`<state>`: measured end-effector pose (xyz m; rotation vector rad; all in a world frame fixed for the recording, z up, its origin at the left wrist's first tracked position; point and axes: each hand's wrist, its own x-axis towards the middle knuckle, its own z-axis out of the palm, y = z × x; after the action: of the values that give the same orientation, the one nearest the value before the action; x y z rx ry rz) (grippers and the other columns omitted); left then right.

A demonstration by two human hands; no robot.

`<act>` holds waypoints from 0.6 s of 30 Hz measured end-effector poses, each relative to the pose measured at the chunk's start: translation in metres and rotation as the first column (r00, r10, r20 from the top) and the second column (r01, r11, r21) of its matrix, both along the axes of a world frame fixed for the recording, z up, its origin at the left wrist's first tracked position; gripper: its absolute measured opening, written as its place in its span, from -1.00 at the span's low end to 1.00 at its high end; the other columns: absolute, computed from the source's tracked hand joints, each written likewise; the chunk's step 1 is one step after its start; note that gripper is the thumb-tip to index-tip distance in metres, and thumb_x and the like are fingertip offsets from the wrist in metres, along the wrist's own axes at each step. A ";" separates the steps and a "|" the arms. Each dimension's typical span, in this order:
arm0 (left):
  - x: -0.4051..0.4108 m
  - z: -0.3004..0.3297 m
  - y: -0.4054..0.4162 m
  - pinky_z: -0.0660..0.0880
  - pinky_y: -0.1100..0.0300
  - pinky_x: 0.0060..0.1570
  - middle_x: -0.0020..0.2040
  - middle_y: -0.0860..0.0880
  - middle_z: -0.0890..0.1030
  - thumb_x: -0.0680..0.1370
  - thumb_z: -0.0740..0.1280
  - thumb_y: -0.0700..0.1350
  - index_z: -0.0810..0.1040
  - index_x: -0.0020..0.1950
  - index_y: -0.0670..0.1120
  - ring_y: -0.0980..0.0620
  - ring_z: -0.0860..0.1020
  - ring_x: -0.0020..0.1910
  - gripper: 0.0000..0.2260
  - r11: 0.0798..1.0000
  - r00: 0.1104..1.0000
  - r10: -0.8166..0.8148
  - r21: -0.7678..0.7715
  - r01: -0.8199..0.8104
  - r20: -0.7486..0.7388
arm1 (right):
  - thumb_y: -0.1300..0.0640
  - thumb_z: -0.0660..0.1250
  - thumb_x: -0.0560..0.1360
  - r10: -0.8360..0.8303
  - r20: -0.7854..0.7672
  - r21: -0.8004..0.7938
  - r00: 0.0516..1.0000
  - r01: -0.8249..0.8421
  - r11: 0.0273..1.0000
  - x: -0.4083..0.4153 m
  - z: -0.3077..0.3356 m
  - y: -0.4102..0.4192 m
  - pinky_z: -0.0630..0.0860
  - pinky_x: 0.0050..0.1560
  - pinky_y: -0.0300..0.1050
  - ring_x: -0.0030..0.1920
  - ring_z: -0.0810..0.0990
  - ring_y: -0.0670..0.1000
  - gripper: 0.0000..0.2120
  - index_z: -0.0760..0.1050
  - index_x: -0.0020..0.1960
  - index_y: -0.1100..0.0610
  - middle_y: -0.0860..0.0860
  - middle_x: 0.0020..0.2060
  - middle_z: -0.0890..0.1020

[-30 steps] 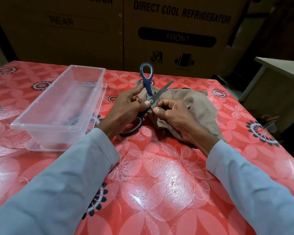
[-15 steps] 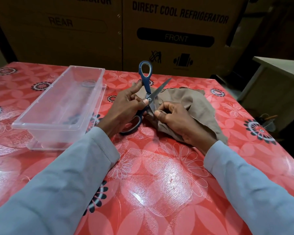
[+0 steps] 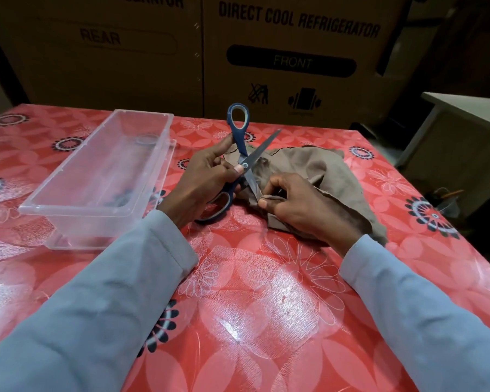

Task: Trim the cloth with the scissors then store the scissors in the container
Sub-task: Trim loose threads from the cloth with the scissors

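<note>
Trimming step in hand. Left hand (image 3: 207, 185) grips the scissors (image 3: 242, 162) near the pivot, not through the loops; blades spread wide, one tip pointing toward the table's far edge. Right hand (image 3: 297, 206) pinches a fold of the brown cloth (image 3: 323, 176), which lies crumpled toward the right edge of the table (image 3: 266, 306). Container (image 3: 96, 176) stands empty near the left edge, well apart from the cloth.

To cut cleanly, I judge: pull the pinched edge taut, feed it deep into the blades' throat — fingers clear — then close in one stroke.

Container (image 3: 96, 176) lies left of scissors (image 3: 239, 154) and cloth (image 3: 323, 179).
</note>
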<state>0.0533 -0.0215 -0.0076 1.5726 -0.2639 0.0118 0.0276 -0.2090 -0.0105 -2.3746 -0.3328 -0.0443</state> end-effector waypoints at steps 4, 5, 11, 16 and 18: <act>0.003 -0.004 0.000 0.51 0.12 -0.15 -0.47 0.09 0.42 0.52 0.30 -0.42 0.30 0.51 0.02 0.10 0.44 -0.40 -0.37 0.999 1.000 0.008 0.033 -0.008 0.002 | 0.15 0.52 0.45 0.010 0.004 -0.133 1.000 -0.009 0.991 -0.007 0.011 -0.008 0.57 -0.11 -0.01 -0.20 0.62 -0.09 -0.88 0.63 -0.23 0.07 -0.10 -0.30 0.66; 0.004 -0.005 -0.001 0.49 0.11 -0.15 -0.46 0.09 0.42 0.52 0.31 -0.40 0.30 0.51 0.01 0.10 0.44 -0.39 -0.38 0.999 1.000 0.008 0.046 -0.008 0.004 | 0.14 0.55 0.43 0.016 -0.020 -0.133 1.000 -0.019 0.991 -0.006 0.015 -0.011 0.59 -0.09 0.02 -0.22 0.64 -0.10 -0.89 0.65 -0.23 0.09 -0.09 -0.31 0.68; 0.006 -0.007 -0.003 0.46 -0.04 -0.06 -0.45 0.06 0.40 0.52 0.34 -0.36 0.28 0.53 0.00 -0.06 0.40 -0.33 -0.37 0.999 1.000 0.003 0.053 -0.003 0.004 | 0.16 0.57 0.39 -0.088 0.174 -0.094 0.981 0.105 0.990 -0.001 0.024 -0.025 0.65 -0.05 0.08 -0.20 0.68 -0.08 -0.92 0.69 -0.16 0.02 -0.06 -0.26 0.72; 0.004 -0.007 -0.004 0.42 -0.01 -0.10 -0.44 0.03 0.39 0.52 0.33 -0.37 0.27 0.53 -0.02 -0.08 0.37 -0.33 -0.38 0.999 1.000 0.015 0.048 -0.016 0.009 | 0.24 0.43 0.49 0.116 0.455 -0.074 0.883 -0.093 0.993 0.001 0.012 -0.005 0.60 -0.02 0.09 -0.05 0.66 0.01 -0.87 0.71 0.00 0.14 0.01 -0.08 0.72; 0.005 -0.008 -0.004 0.41 0.01 -0.11 -0.48 0.08 0.37 0.52 0.32 -0.39 0.27 0.53 -0.01 0.04 0.35 -0.39 -0.37 0.999 1.000 0.016 0.040 -0.016 0.003 | 0.25 0.40 0.50 0.179 0.491 -0.146 0.853 -0.122 0.982 0.004 0.006 0.000 0.60 -0.05 0.09 -0.07 0.64 0.04 -0.87 0.69 0.03 0.17 0.04 -0.08 0.70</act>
<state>0.0583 -0.0255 -0.0158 1.6145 -0.2555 0.0214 0.0311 -0.2087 -0.0046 -2.4075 -0.7882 -0.5961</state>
